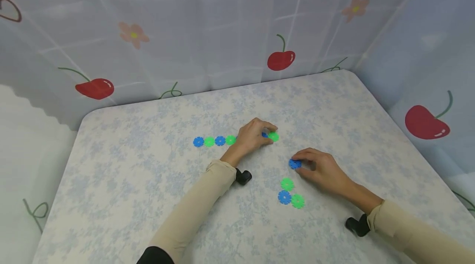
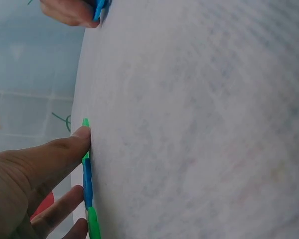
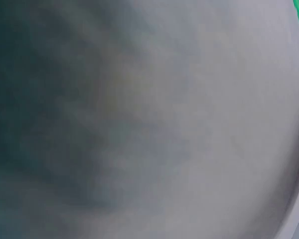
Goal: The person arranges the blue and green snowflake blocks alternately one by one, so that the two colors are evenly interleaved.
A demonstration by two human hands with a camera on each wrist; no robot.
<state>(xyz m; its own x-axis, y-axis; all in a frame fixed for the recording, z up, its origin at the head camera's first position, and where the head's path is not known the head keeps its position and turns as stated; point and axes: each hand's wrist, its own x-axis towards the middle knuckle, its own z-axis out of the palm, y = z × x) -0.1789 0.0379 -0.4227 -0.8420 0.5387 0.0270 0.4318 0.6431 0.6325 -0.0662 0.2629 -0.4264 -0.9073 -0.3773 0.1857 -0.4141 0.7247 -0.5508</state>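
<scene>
A row of alternating blue and green flower-shaped plastic discs (image 1: 198, 142) lies on the table, its middle part hidden under my left hand (image 1: 252, 137). Thumb and index finger of that hand pinch the green disc (image 1: 273, 137) at the row's right end. In the left wrist view, the thumb lies against this green disc (image 2: 86, 122), with a blue disc (image 2: 87, 181) adjoining it. To the right and nearer, my right hand (image 1: 324, 169) pinches a blue disc (image 1: 295, 164) by its edges between thumb and fingers. Most of the right wrist view is blurred table surface.
Closer to me lie loose discs: a green one (image 1: 287, 184), a blue one (image 1: 284, 197) and another green one (image 1: 298, 201). The table (image 1: 122, 198) has a pale floral cover. Behind it hangs a curtain (image 1: 208, 41) printed with cherries, and another stretch hangs at the right.
</scene>
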